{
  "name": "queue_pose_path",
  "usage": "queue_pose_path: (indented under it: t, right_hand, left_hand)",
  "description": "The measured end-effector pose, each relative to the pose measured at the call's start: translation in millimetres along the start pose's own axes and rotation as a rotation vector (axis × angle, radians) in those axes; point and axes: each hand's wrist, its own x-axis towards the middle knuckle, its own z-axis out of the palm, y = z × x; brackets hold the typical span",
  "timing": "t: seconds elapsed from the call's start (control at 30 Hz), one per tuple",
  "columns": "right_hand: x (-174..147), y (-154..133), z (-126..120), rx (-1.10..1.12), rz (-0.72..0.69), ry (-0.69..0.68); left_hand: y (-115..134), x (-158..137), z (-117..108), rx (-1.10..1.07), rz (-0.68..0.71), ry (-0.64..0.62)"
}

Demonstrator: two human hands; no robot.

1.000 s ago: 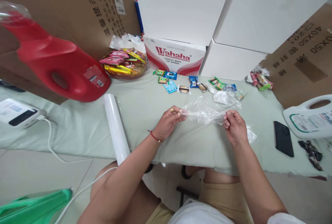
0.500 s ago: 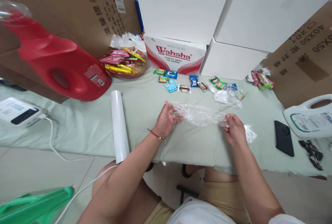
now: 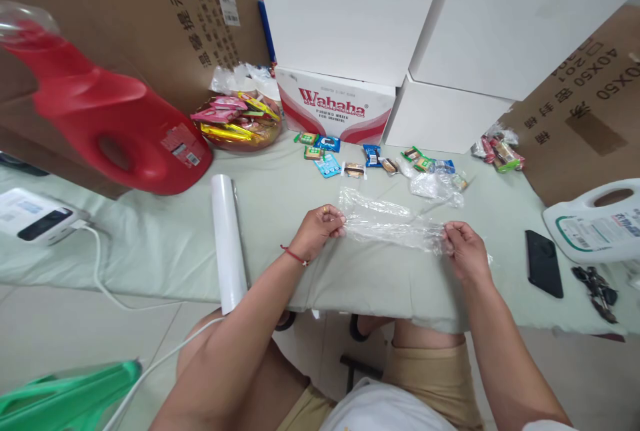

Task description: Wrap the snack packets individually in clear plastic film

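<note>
Between my two hands a clear plastic film [image 3: 393,221] is stretched out above the table; whether it is a bag or a loose sheet I cannot tell. My left hand [image 3: 320,228] pinches its left end, a red cord around the wrist. At the other end my right hand [image 3: 465,248] grips the film with closed fingers. Just beyond it lie small wrapped snacks, among them a brown one in a clear wrapper [image 3: 354,170], a light blue packet [image 3: 327,166] and a dark blue packet [image 3: 372,155]. Crumpled clear plastic [image 3: 437,188] rests behind the film, towards the right.
A white roll [image 3: 230,244] lies left of my left arm. Further left are a red jug [image 3: 120,118] and a white device with a cable [image 3: 35,214]. White boxes [image 3: 450,114] line the back. On the right are a phone [image 3: 544,263], keys [image 3: 597,291] and a white jug [image 3: 595,224].
My left hand has gone from spread fingers to a pinch on the film's left end. My right hand has shifted slightly right, and the film is spread wider and flatter.
</note>
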Motion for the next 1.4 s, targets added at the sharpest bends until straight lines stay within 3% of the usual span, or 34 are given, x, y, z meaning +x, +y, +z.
queue_pose_path:
  t: [0.13,0.27,0.33,0.43,0.57,0.67,0.73,0.87,0.93,0.97,1.03,1.1,1.17,1.3,1.4]
  right_hand:
    - [-6,-1,-8,-0.348,-0.116,0.086]
    - [-27,-19,-8,-0.454,-0.337,0.179]
    - [-38,-30,-5,-0.521,-0.469,0.079]
    - [-45,-40,-1,-0.720,-0.682,-0.220]
    - [-38,-30,0,-0.940,-0.784,-0.522]
    - [-32,-19,3,-0.955,-0.749,-0.645]
    - [-32,-15,10,-0.861,-0.679,-0.641]
    - [-40,-13,36,-0.565,-0.415,-0.377]
    - [-45,-12,52,-0.410,-0.263,-0.264]
    - [-47,-12,61,-0.349,-0.206,-0.234]
    - [-50,-9,78,-0.288,-0.154,-0.209]
    - [-54,-5,94,-0.297,-0.178,-0.209]
    - [-57,-1,109,-0.324,-0.217,-0.239]
    - [-58,3,128,-0.260,-0.176,-0.321]
    - [-52,0,128,-0.091,-0.049,-0.235]
  left_hand:
    - [2,-2,4,-0.007,0.027,0.046]
    - [3,0,5,-0.032,0.083,0.076]
    - [3,1,4,-0.038,0.089,0.076]
    - [2,4,2,-0.048,0.088,0.077]
    - [1,6,1,-0.053,0.078,0.075]
    - [2,6,2,-0.068,0.068,0.071]
    - [3,6,5,-0.104,0.087,0.122]
    - [3,6,10,-0.140,0.180,0.414]
    - [0,2,14,-0.112,0.218,0.483]
    - [-1,-1,16,-0.083,0.213,0.438]
    - [-4,-9,22,0.005,0.152,0.194]
    - [-7,-18,30,0.102,0.081,-0.084]
    - [-9,-24,36,0.164,0.050,-0.224]
    - [-12,-23,39,0.231,0.080,-0.230]
    - [-13,-17,33,0.209,0.085,-0.182]
